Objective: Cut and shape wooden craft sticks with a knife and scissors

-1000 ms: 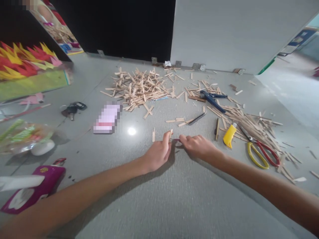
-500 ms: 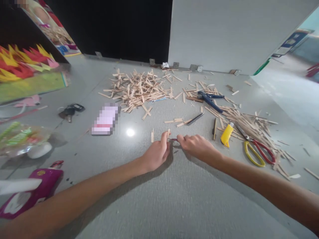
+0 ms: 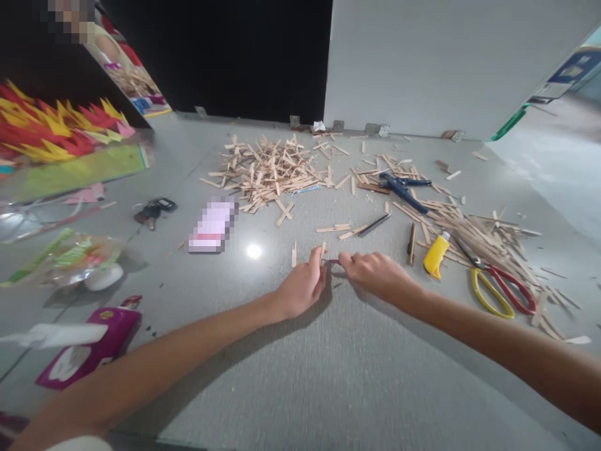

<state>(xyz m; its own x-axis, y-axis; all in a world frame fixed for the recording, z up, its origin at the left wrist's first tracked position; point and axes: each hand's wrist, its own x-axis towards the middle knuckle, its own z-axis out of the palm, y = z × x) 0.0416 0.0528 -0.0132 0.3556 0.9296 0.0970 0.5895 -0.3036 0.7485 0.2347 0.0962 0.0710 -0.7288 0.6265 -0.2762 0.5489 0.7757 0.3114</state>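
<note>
Near the middle of the view, my left hand [image 3: 300, 287] is closed on a short wooden stick [image 3: 323, 252] that pokes up past the fingertips. My right hand [image 3: 378, 273] grips a thin, dark reddish tool [image 3: 332, 261]; most of it is hidden in the fingers, and its tip points at the stick. Whether tip and stick touch, I cannot tell. Just left of my left hand lies a split-ended wooden piece [image 3: 294, 255]. Beyond the hands are a dark pen-like tool [image 3: 374, 225] and a few flat sticks [image 3: 333, 228].
A pile of wooden sticks [image 3: 267, 172] lies at the back. To the right are blue-handled pliers [image 3: 404, 191], a yellow cutter [image 3: 436, 255] and scissors [image 3: 492, 291]. A phone [image 3: 212, 225], keys [image 3: 154, 212], a purple pouch [image 3: 101, 341] and a white bottle [image 3: 70, 335] lie left.
The whole scene has shifted slightly to the right in view. Both hands keep nearly the same pose, with the stick and the thin tool still held close together.
</note>
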